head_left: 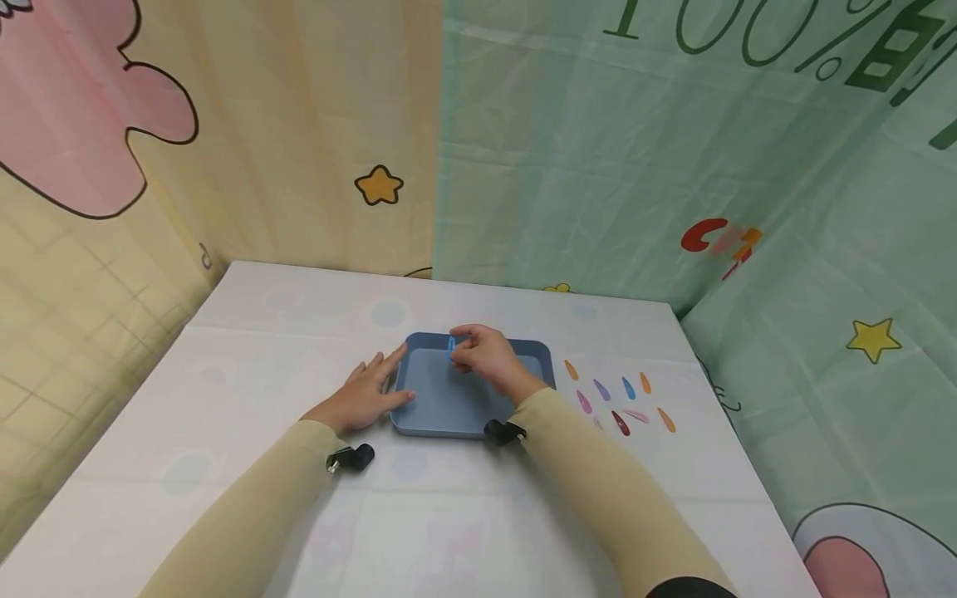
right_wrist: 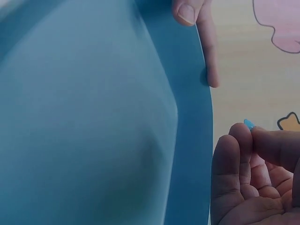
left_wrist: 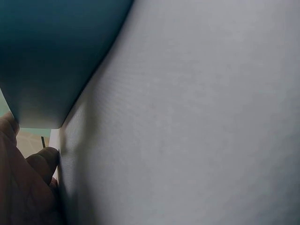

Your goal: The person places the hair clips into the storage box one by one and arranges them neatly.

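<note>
A shallow blue-grey tray (head_left: 441, 399) lies on the white table. Above its far part, my right hand (head_left: 488, 357) pinches a light-blue snap hair clip (head_left: 451, 345) between thumb and fingertips. In the right wrist view only a blue tip of the clip (right_wrist: 249, 123) shows past the fingers. My left hand (head_left: 362, 397) is at the tray's left side, fingers spread and fairly straight, thumb over the rim, steadying it. Several snap hair clips lie right of the tray, among them a dark red clip (head_left: 620, 423), a purple clip (head_left: 601, 389) and a blue clip (head_left: 629, 388).
The white table (head_left: 299, 531) reaches back to hanging cloths, a yellow cloth (head_left: 299, 149) at left and a green cloth (head_left: 568, 166) at right. A small black camera is strapped on each wrist. My right forearm (head_left: 598, 465) passes close to the loose clips.
</note>
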Motion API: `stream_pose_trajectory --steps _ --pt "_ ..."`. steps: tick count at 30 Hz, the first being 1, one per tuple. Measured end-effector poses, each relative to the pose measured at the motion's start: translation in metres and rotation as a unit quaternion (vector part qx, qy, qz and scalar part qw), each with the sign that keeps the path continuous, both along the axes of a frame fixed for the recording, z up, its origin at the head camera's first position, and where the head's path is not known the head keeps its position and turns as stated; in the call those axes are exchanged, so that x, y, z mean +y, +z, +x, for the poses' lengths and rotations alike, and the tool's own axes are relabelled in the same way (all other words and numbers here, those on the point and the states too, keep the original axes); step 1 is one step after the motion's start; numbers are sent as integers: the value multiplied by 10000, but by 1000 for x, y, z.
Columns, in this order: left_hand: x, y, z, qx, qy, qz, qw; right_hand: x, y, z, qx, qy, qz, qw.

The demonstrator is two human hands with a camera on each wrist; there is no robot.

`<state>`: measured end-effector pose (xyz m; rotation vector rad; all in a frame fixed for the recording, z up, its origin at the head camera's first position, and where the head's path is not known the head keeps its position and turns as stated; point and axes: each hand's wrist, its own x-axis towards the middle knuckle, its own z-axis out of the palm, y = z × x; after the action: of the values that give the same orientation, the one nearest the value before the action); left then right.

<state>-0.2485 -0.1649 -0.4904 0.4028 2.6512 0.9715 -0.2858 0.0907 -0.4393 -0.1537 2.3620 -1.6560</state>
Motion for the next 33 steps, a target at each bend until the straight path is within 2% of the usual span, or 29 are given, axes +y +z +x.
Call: stream_pose_trajectory --steps 24,33 --pt "1 2 3 21 -1 -3 10000 -24 -16 -18 -422 163 189 9988" --pt "0 -1 1 7 21 18 10000 -33 -20 -23 -499 297 389 9976"
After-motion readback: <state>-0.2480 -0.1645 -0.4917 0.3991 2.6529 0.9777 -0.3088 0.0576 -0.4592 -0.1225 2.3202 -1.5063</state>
